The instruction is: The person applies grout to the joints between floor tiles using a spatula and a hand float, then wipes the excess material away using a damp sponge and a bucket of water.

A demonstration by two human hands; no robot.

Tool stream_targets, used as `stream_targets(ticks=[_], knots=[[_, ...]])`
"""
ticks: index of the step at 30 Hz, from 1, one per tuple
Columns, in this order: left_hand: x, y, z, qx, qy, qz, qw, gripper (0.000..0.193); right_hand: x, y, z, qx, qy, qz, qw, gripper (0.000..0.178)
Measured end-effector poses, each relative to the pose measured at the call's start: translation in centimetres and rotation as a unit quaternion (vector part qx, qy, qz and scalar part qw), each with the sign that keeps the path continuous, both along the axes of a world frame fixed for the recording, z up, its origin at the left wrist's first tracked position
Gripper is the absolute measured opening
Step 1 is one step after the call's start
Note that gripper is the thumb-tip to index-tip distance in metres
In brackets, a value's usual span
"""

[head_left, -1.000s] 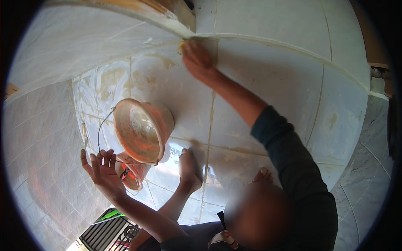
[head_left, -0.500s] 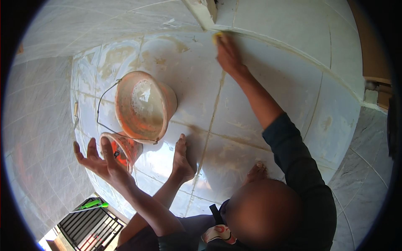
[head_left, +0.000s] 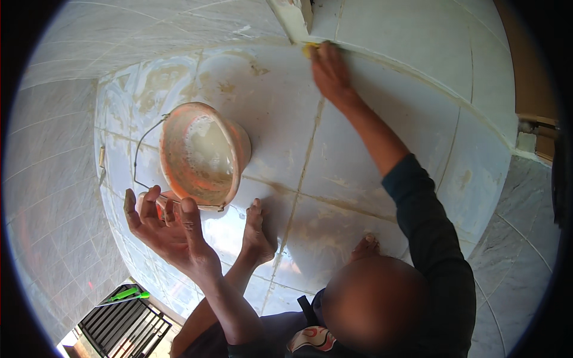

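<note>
My right hand (head_left: 332, 73) reaches far out to the floor's edge and is closed around a yellow sponge (head_left: 308, 50). The sponge presses on the tile beside the joint at the foot of the wall; the fingers partly cover it. My left hand (head_left: 176, 237) hangs in the air, fingers apart and curled, with nothing in it. Just beyond it stands a large orange bucket (head_left: 242, 143), smeared with grout, its wire handle hanging to the left. Cloudy, foamy water (head_left: 209, 146) fills part of it. A smaller orange bucket (head_left: 171, 196) is mostly hidden behind my left hand.
Pale floor tiles (head_left: 358, 161) carry brownish grout smears and joints. My bare feet (head_left: 256, 235) rest on them. A small tool with a wooden handle (head_left: 102, 158) lies by the left wall. A black metal grate (head_left: 122, 328) with a green-handled tool (head_left: 125, 293) is at lower left.
My right hand has shifted slightly to the right along the edge with the sponge. My left hand has moved right, now in front of the smaller bucket, its fingers more curled.
</note>
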State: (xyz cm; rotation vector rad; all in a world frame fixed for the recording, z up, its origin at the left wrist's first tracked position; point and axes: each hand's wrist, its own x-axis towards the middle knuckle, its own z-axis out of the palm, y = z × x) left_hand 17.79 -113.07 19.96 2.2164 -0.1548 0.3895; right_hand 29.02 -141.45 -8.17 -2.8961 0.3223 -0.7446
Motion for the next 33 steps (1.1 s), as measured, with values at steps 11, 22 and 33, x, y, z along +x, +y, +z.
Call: stream_targets(ticks=[11,22,33], knots=[[-0.3,-1.4,-4.4,-0.039,0.014,-0.046,0.998,0.072,-4.8,-4.2,1.0,0.138,-0.037,0.074,0.987,0.038],[-1.7,-2.8,-5.4,-0.066,0.040,-0.072,0.994,0.076,1.7,-0.2,1.8,0.112,0.098,0.072,0.986,0.031],[-2.3,-2.9,-5.0,-0.033,0.054,-0.106,0.992,0.073,7.4,1.2,4.3,-0.014,-0.174,0.150,0.973,0.028]])
